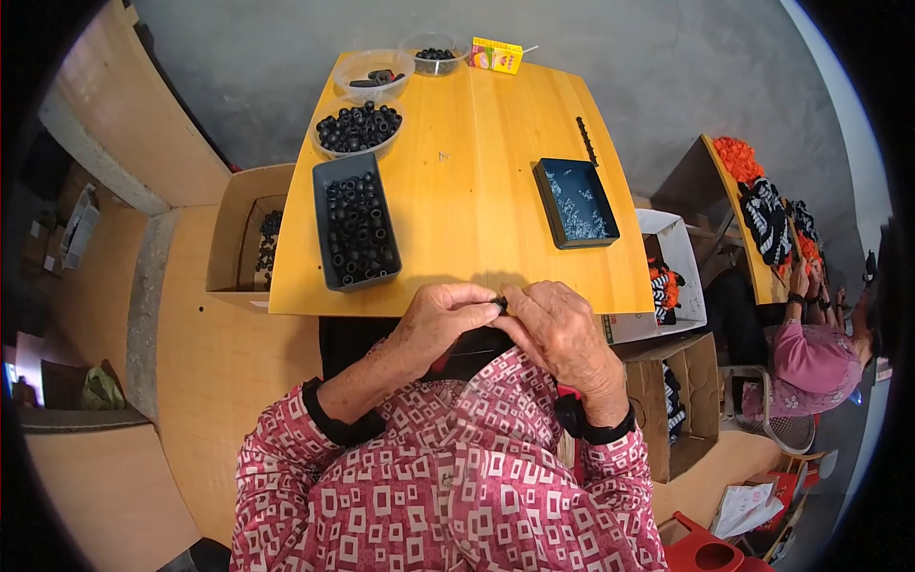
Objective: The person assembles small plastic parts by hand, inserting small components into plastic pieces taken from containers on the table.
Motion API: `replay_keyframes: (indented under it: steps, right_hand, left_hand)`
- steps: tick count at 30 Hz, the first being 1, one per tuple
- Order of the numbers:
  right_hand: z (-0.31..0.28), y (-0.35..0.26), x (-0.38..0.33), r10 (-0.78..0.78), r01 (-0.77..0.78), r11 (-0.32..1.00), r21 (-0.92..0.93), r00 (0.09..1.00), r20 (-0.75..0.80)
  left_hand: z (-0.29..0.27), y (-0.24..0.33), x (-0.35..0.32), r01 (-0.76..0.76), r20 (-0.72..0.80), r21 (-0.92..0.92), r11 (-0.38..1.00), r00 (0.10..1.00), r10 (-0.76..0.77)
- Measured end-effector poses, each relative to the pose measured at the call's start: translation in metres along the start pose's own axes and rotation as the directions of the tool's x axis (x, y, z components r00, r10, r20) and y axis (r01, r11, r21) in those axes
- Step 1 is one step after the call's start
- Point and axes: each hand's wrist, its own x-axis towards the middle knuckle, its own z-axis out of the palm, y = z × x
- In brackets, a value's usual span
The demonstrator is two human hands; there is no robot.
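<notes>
At the table's front edge, my left hand (440, 324) pinches a small black hollow plastic part (499, 303) between thumb and fingertips. My right hand (564, 334) closes on the same part from the other side, its fingers bent around it. Left of my hands, a dark rectangular bin (318, 224) holds many small black hollow parts (357, 229). To the right lies a shallow dark tray (548, 205) with tiny pale pieces (583, 214) scattered in it. Behind that tray, several black parts stand in a line (585, 141).
Clear round tubs (322, 143) with black parts line the table's (467, 191) far left, near a yellow drink carton (497, 55) with a straw. Cardboard boxes (229, 238) (705, 410) flank the table. A person in pink (810, 367) works at another table on the right.
</notes>
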Motion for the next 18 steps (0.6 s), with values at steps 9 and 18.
replay_keyframes:
  steps: [9,18]
  right_hand:
    - [0.012,0.007,-0.006,0.098,-0.076,0.982,0.175,0.988,-0.119]
    - [0.007,-0.002,-0.004,0.115,-0.101,0.986,0.131,0.988,-0.104]
  left_hand:
    - [0.008,-0.005,0.0,-0.086,-0.007,0.024,0.996,0.996,0.086]
    - [0.006,-0.007,0.003,-0.029,-0.023,-0.055,0.998,0.999,0.027]
